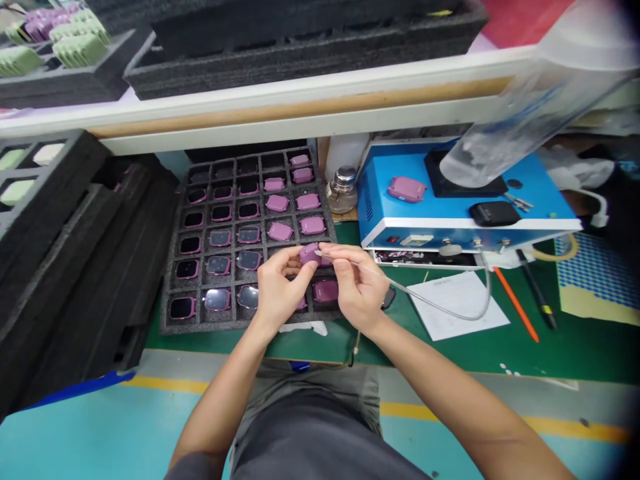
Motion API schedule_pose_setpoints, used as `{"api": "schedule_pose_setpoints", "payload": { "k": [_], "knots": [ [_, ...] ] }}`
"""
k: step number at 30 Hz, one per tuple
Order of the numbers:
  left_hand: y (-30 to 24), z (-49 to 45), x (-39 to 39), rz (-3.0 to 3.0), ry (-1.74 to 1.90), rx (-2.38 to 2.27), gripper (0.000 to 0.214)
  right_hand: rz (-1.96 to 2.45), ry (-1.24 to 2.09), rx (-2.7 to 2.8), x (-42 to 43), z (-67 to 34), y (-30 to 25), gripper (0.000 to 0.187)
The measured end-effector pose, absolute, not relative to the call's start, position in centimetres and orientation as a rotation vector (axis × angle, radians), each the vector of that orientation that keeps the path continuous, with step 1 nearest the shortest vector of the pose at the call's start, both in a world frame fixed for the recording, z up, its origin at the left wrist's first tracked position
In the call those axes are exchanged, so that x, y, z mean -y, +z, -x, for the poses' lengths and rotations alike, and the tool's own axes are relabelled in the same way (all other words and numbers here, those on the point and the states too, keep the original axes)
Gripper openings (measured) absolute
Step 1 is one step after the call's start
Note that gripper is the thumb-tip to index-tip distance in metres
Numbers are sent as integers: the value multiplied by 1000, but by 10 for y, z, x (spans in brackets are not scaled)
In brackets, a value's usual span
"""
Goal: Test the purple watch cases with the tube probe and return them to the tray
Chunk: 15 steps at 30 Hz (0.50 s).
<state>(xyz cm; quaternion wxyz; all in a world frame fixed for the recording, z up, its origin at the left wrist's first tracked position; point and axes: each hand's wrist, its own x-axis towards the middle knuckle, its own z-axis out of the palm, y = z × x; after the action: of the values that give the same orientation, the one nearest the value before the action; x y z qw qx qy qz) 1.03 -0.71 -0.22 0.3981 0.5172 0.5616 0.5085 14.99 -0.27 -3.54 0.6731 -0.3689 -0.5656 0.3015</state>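
Observation:
A small purple watch case (309, 253) is pinched between the thumb and fingers of my left hand (284, 283), above the black foam tray (167, 323). My right hand (361, 283) grips the end of a thin clear tube (430, 293), its tip at the purple case; whether it touches, I cannot tell. From there the tube curves back to the front of a blue machine (450, 230). Several purple cases sit in the tray's right columns, such as one purple case (313, 225). Watches with dark screens, like this watch (183, 308), fill cells at the left.
Stacked black foam trays (75, 280) stand at the left. Over the bench runs a white shelf edge (300, 120). A glass bottle (343, 190) is beside the machine, which bears a clear cylinder (495, 133). Paper (457, 307), an orange stick (515, 303) and a black pen (537, 290) lie to the right.

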Motion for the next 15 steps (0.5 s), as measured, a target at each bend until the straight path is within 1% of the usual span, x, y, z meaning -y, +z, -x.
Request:
{"api": "schedule_pose_setpoints", "payload": {
  "k": [6,15],
  "knots": [
    [-6,-8,9,-1356,1282,-1421,25,830,637,1296,1,-151,-37,14],
    [-10,-8,8,-1397,1287,-1416,24,820,644,1302,1,-151,-38,15]
  ]
}}
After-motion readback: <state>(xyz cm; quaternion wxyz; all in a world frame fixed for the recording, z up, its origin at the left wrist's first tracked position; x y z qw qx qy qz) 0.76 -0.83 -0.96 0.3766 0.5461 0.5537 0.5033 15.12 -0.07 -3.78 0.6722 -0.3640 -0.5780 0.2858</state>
